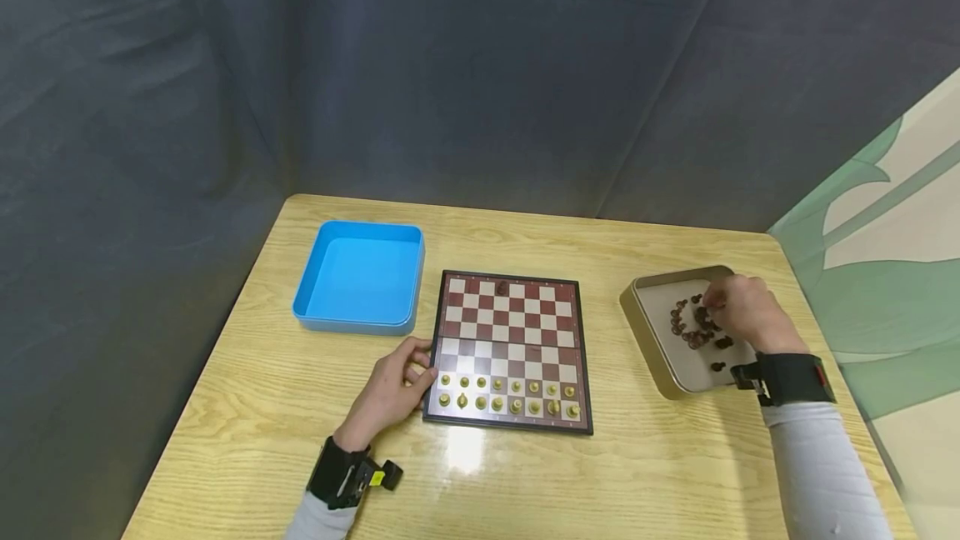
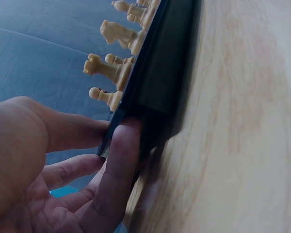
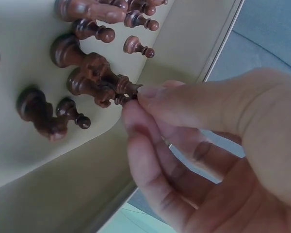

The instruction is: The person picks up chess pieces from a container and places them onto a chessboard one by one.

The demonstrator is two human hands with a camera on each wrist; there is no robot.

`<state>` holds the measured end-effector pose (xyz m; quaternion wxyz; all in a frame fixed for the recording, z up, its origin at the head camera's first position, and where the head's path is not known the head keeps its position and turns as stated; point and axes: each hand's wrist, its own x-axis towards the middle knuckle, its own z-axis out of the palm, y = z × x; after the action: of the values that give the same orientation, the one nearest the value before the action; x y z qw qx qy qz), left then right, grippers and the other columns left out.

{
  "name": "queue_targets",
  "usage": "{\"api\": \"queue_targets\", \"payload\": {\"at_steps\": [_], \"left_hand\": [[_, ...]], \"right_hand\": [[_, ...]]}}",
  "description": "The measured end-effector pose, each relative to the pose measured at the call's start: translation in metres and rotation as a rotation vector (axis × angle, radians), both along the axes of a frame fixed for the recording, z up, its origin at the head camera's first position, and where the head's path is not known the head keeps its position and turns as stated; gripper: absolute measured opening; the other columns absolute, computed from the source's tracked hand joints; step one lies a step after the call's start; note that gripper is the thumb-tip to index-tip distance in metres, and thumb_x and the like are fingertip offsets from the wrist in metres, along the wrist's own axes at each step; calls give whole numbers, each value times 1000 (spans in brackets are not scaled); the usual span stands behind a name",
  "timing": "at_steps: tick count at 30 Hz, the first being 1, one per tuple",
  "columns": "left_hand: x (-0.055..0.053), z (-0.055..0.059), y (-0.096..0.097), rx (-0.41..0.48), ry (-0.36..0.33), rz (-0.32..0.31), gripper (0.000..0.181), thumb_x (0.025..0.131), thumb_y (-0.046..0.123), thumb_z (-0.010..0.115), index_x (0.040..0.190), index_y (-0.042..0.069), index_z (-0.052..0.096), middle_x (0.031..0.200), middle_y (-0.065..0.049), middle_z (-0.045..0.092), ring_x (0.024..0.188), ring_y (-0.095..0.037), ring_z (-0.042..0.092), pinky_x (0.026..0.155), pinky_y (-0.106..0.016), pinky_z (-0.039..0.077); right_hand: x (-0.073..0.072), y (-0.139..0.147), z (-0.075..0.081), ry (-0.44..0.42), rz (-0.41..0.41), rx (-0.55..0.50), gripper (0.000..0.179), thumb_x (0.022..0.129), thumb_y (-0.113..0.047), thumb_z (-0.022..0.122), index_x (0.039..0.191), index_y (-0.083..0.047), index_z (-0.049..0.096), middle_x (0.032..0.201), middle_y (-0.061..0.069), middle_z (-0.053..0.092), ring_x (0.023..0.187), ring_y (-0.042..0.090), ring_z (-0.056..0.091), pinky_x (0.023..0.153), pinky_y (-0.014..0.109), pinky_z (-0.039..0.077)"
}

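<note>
My left hand [image 1: 393, 386] holds the left edge of a folding chessboard [image 1: 491, 351], thumb at the rim and fingers against its side. Cream chess pieces stand in two rows on the near side; a rook [image 2: 106, 70] and a knight [image 2: 121, 36] show close up in the left wrist view. One dark piece [image 1: 502, 287] is on the far row. Over at the right, my right hand [image 1: 746, 311] reaches into a tin [image 1: 651, 340]. Its thumb and fingertips pinch the tip of a dark brown chess piece [image 3: 124, 85] among several others lying there.
A blue tray [image 1: 360, 273] sits left of the board, near the table's back. The wooden table [image 1: 300, 407] ends at dark curtains [image 1: 480, 90] behind and on the left. Patterned green and cream cloth [image 1: 892, 273] borders the right side.
</note>
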<state>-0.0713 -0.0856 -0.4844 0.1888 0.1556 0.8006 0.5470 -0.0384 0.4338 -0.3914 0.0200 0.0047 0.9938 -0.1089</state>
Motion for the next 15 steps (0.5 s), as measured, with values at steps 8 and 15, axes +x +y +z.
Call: {"api": "queue_targets", "payload": {"at_steps": [8, 15], "left_hand": [[0, 0, 0, 2, 2, 0, 39, 83, 11, 57, 120, 13, 44, 91, -3, 51, 61, -15, 58, 42, -27, 50], [0, 1, 0, 2, 10, -12, 39, 83, 11, 57, 120, 12, 43, 92, -5, 51, 61, -16, 58, 42, -27, 50]], "right_hand": [[2, -3, 6, -11, -11, -15, 14, 67, 6, 61, 78, -4, 63, 74, 10, 60, 65, 26, 56, 52, 39, 47], [-3, -13, 17, 72, 39, -46, 12, 67, 4, 61, 77, -4, 61, 69, 8, 59, 61, 20, 55, 47, 32, 45]]}}
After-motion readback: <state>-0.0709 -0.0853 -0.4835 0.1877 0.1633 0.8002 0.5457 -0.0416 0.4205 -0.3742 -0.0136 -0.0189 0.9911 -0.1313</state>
